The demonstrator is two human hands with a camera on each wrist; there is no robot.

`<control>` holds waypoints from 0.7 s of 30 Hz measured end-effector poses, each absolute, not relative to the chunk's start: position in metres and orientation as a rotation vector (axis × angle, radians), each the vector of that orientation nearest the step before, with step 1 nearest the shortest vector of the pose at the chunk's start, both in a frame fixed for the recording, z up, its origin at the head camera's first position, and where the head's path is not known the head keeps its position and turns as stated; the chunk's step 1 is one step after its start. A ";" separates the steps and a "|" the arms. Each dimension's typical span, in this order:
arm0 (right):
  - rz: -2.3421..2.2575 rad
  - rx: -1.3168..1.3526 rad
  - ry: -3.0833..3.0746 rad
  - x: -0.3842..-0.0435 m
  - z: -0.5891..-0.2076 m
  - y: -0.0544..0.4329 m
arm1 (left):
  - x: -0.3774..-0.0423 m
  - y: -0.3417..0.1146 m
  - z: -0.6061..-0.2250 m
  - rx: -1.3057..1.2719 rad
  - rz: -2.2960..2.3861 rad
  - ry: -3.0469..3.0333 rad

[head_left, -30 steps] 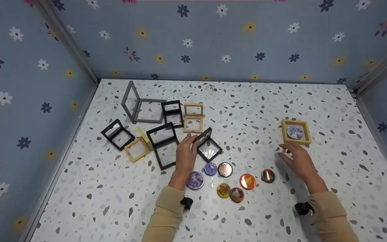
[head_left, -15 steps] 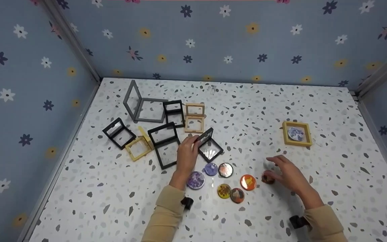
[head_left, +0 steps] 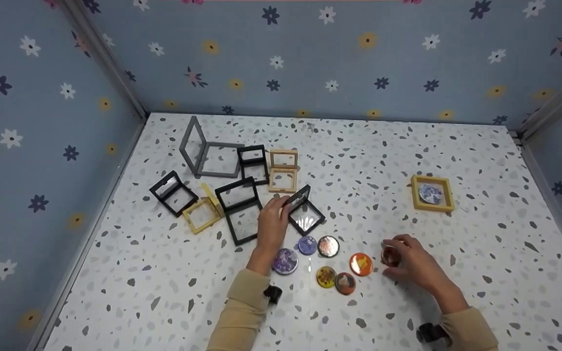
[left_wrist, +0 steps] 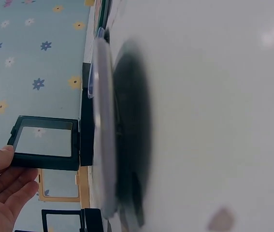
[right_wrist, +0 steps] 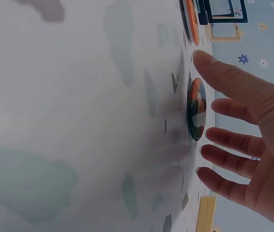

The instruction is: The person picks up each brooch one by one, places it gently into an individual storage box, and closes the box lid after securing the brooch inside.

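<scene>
My left hand (head_left: pixel 271 228) pinches the raised lid of a small black hinged display case (head_left: pixel 306 218), whose base lies on the table. In the left wrist view, thumb and fingers hold the edge of that lid (left_wrist: pixel 45 162). My right hand (head_left: pixel 420 265) is spread around a round dark orange-brown badge (head_left: pixel 390 255) lying on the table. The right wrist view shows the badge (right_wrist: pixel 198 108) between the thumb and the separated fingers; contact cannot be made out. Left of it lies an orange badge (head_left: pixel 361 263).
Several round badges, such as a purple one (head_left: pixel 285 261) and a yellow one (head_left: pixel 326 277), lie between the arms. More opened cases, including a grey one (head_left: pixel 220 174), stand at left. A yellow frame (head_left: pixel 449 200) with a purple-white disc (head_left: pixel 430 193) inside lies at right.
My right hand has moved from beside the yellow frame, toward me and left, to the dark orange-brown badge. My left hand keeps its hold on the lid.
</scene>
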State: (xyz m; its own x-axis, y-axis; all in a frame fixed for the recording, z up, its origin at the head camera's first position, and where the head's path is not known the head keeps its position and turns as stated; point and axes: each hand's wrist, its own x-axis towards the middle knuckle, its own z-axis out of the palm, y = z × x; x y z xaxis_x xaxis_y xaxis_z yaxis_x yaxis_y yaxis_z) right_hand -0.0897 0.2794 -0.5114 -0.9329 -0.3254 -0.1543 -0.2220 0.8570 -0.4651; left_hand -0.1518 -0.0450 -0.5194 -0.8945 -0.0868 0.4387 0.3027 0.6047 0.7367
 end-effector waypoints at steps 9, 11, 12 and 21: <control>-0.655 -0.439 2.807 -0.089 -0.511 0.279 | -0.152 -0.045 -0.519 -0.169 -1.219 -2.409; -0.648 -0.474 2.823 -0.089 -0.512 0.279 | -0.151 -0.045 -0.519 -0.177 -1.211 -2.409; -0.647 -0.493 2.831 -0.089 -0.512 0.279 | -0.151 -0.045 -0.519 -0.178 -1.207 -2.409; -0.685 -0.513 2.839 -0.090 -0.515 0.279 | -0.151 -0.045 -0.519 -0.175 -1.196 -2.410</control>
State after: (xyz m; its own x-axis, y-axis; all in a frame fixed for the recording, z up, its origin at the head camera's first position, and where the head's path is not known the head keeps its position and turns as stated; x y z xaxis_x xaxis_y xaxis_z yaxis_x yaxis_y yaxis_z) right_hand -0.0901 0.2788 -0.5151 -0.9251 -0.3691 -0.0892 -0.2879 0.8349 -0.4692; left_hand -0.1512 -0.0450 -0.5186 -0.8944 -0.0810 0.4400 0.3014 0.6176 0.7265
